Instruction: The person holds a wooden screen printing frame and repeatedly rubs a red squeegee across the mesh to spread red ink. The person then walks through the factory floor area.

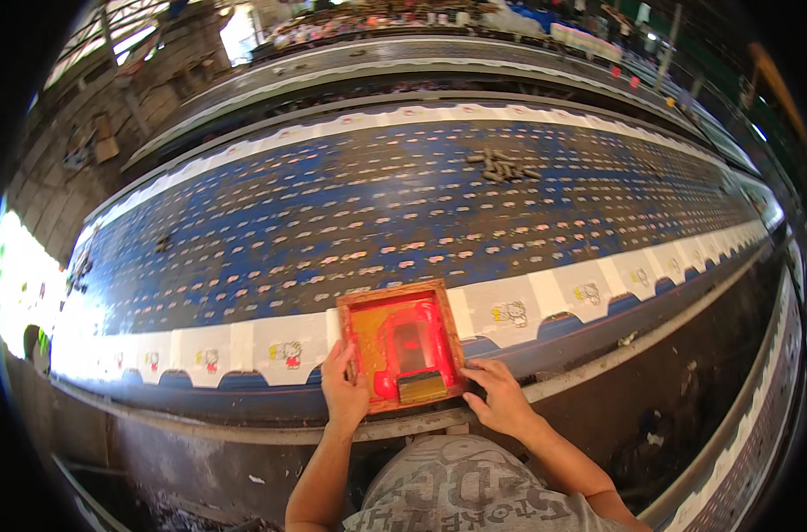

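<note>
A wooden screen printing frame lies tilted over the white strip at the table's near edge. Bright red ink is smeared around a paler window in its mesh. Inside the near end rests a squeegee with a yellowish wooden block. My left hand grips the frame's left side, thumb toward the inside. At the near right corner, my right hand holds the frame's edge between fingers and thumb. White pieces printed with a cartoon cat in red and yellow run out on both sides; the frame covers part of the row.
The long printing table has a blue-stained dark top with rows of small pale marks. A pile of dark short pieces lies on it. Another long table stands beyond. At the near edge runs a rail; a further table is at right.
</note>
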`<control>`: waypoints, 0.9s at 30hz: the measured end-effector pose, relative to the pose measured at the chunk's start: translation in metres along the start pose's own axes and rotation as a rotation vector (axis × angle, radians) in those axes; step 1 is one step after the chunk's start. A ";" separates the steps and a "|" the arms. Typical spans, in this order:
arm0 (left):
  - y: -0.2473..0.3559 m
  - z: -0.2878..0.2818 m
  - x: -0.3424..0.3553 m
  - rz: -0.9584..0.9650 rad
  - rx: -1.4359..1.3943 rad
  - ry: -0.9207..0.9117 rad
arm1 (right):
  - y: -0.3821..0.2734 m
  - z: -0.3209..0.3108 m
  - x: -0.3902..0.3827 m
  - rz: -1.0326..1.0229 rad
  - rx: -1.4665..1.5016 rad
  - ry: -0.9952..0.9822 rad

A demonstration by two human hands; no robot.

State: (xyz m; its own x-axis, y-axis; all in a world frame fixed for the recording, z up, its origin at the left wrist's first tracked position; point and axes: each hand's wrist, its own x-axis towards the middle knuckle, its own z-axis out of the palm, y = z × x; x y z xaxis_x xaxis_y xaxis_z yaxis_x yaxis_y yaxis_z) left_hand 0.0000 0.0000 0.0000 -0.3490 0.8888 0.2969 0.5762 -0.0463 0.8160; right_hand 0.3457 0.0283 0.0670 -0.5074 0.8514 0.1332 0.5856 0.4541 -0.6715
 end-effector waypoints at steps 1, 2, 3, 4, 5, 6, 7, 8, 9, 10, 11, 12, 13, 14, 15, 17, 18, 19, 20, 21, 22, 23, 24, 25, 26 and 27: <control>-0.005 0.004 -0.003 -0.026 -0.044 0.013 | -0.003 0.003 -0.004 0.020 0.022 0.013; -0.010 0.007 -0.005 -0.054 -0.086 0.026 | -0.006 0.006 -0.009 0.038 0.044 0.026; -0.013 -0.002 0.014 -0.028 -0.081 0.048 | -0.005 0.014 0.005 0.028 0.124 0.049; -0.017 0.004 0.011 -0.049 -0.120 0.051 | -0.004 0.012 0.000 0.058 0.165 0.036; -0.019 0.012 0.006 -0.072 -0.158 0.054 | -0.002 0.007 -0.006 0.087 0.207 0.022; -0.012 0.014 0.006 -0.084 -0.181 0.060 | 0.002 0.006 -0.010 0.081 0.195 0.018; -0.004 0.018 0.005 -0.074 -0.179 0.067 | 0.005 0.002 -0.014 0.098 0.193 0.014; 0.006 0.023 0.003 -0.064 -0.177 0.074 | 0.009 -0.005 -0.018 0.115 0.191 0.009; 0.014 0.021 0.002 -0.052 -0.158 0.086 | 0.010 -0.005 -0.020 0.125 0.205 0.003; 0.020 0.025 0.002 -0.031 -0.174 0.092 | 0.013 -0.006 -0.022 0.137 0.226 0.023; 0.027 0.031 0.001 -0.009 -0.192 0.099 | 0.016 -0.008 -0.024 0.149 0.247 0.042; 0.035 0.040 -0.001 0.009 -0.216 0.114 | 0.021 -0.014 -0.026 0.156 0.259 0.055; 0.043 0.051 -0.002 0.017 -0.233 0.113 | 0.028 -0.020 -0.030 0.164 0.254 0.082; 0.052 0.064 -0.001 0.025 -0.250 0.112 | 0.038 -0.027 -0.034 0.171 0.249 0.108; 0.061 0.079 -0.003 0.028 -0.264 0.115 | 0.047 -0.036 -0.038 0.177 0.245 0.128; 0.076 0.116 -0.002 0.020 -0.363 0.105 | 0.070 -0.056 -0.048 0.190 0.233 0.170; 0.083 0.134 -0.002 0.033 -0.342 0.092 | 0.088 -0.066 -0.055 0.189 0.211 0.188; 0.090 0.150 -0.003 0.045 -0.315 0.085 | 0.101 -0.076 -0.059 0.183 0.195 0.200; 0.098 0.166 -0.005 0.044 -0.318 0.078 | 0.112 -0.089 -0.064 0.181 0.183 0.202; 0.101 0.182 -0.008 0.028 -0.322 0.078 | 0.121 -0.101 -0.069 0.181 0.188 0.202; 0.104 0.195 -0.010 0.012 -0.319 0.080 | 0.129 -0.111 -0.072 0.179 0.198 0.202; 0.107 0.206 -0.013 -0.003 -0.317 0.082 | 0.137 -0.121 -0.074 0.177 0.208 0.201; 0.127 0.210 -0.014 -0.045 -0.365 0.085 | 0.145 -0.130 -0.078 0.170 0.192 0.198; 0.131 0.216 -0.013 -0.053 -0.374 0.082 | 0.152 -0.138 -0.080 0.163 0.214 0.195; 0.134 0.221 -0.013 -0.061 -0.383 0.080 | 0.158 -0.145 -0.081 0.156 0.235 0.191; 0.136 0.227 -0.014 -0.067 -0.394 0.080 | 0.164 -0.152 -0.081 0.146 0.255 0.188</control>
State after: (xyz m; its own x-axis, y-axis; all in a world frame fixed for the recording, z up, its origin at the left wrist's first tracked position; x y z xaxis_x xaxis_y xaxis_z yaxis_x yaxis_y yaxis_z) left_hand 0.2510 0.0844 -0.0052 -0.4419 0.8581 0.2617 0.2284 -0.1744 0.9578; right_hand 0.5787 0.0735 0.0570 -0.2908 0.9467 0.1385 0.4545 0.2641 -0.8507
